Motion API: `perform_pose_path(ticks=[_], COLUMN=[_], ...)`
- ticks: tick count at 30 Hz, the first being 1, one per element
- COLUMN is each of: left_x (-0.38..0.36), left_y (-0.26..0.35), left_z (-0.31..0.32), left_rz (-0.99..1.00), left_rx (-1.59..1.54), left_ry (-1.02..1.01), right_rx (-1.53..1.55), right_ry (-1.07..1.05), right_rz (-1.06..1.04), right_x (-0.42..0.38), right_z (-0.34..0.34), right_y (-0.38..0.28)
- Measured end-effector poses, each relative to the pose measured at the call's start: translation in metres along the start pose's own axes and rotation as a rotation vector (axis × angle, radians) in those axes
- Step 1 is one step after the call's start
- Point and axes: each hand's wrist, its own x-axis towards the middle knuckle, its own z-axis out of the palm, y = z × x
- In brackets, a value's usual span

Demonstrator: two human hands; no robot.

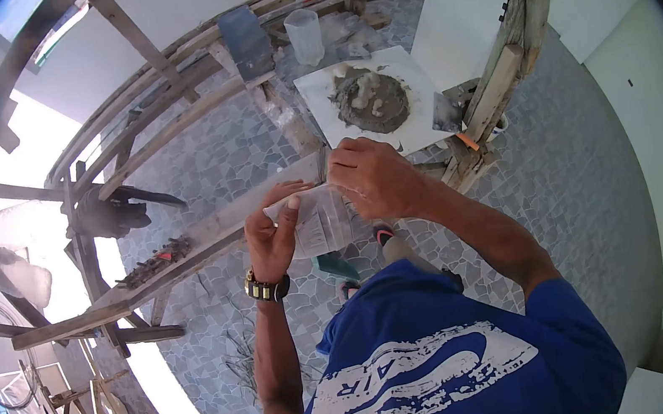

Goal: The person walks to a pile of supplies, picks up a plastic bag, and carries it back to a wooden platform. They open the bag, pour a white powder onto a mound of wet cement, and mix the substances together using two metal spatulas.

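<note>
A clear plastic container (319, 224) is held between my two hands, just above a wooden plank. My left hand (274, 234) grips its left rim, thumb on the near side and fingers beyond it. At the right rim, my right hand (370, 176) is closed with the fingers pinched together; what lies inside the pinch is too small to name. Beyond my hands, a mound of wet grey mortar (372, 101) sits on a white board (422, 131).
A translucent plastic cup (305, 37) and a grey rectangular piece (246, 43) stand at the back. A metal trowel blade (445, 113) lies right of the board. Wooden scaffold beams (191, 112) surround me. Small dark pieces (157, 262) lie on the plank's left end.
</note>
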Motion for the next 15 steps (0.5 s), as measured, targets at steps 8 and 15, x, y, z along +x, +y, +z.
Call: perform_pose_path(ticks=[8,15], left_x=[0.123,0.294], left_y=[-0.055,-0.162], left_z=[0.029,0.076], left_rz=[-0.05,-0.043], left_rx=[0.274,0.625], left_ry=[0.222,0.216], right_rx=[-0.221,-0.366], right_ry=[0.157,0.139], right_rz=[0.237,0.317], right_x=[0.013,0.045], right_z=[-0.101,-0.125], right_y=[0.115,0.289])
